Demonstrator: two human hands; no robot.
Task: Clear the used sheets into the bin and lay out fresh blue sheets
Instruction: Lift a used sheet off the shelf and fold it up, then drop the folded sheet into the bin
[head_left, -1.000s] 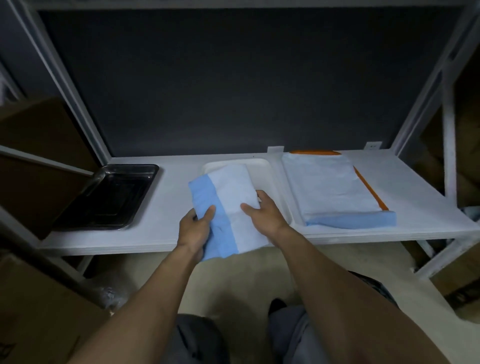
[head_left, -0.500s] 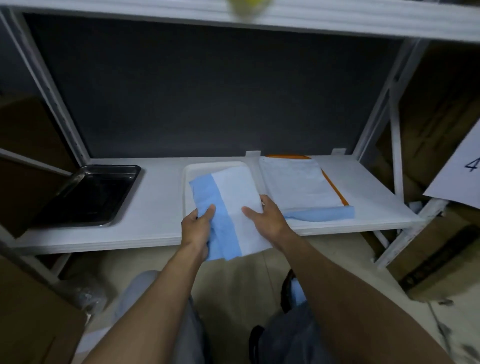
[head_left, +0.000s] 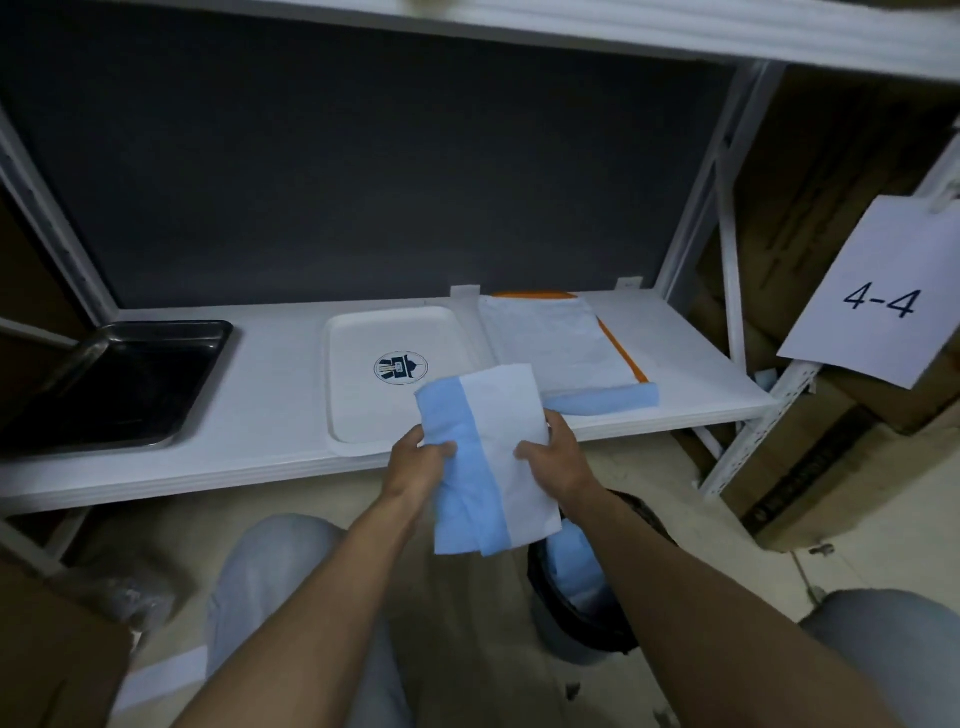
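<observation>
A: Where does the used sheet sit?

B: The used sheet (head_left: 498, 447) hangs in the air just off the front edge of the shelf (head_left: 260, 415), at 5 o'clock of the white tray (head_left: 363, 405). Its 9 o'clock side is a blue band and its 3 o'clock side is white.

A: And the person's 2 hands?

B: The left hand (head_left: 418, 460) pinches the blue band, with the thumb on top and the fingers curled behind. The right hand (head_left: 558, 457) grips the white edge at 3 o'clock, with its fingers curled round the sheet.

A: Where is the bin?

B: The bin (head_left: 587, 623) stands on the floor at 5 o'clock of the sheet, partly hidden by the right forearm. Blue material shows inside it.

A: And the fresh ones?

B: A stack of fresh sheets (head_left: 550, 343) lies on an orange tray (head_left: 621, 353), just beside the white tray at its 3 o'clock. A blue fold runs along the stack's front edge.

A: Anything else?

B: A round dark logo (head_left: 400, 368) shows on the white tray. A black tray (head_left: 119, 384) sits at 9 o'clock on the same shelf, well apart. A paper sign (head_left: 878, 296) reading 4-4 hangs at 3 o'clock by the rack.
</observation>
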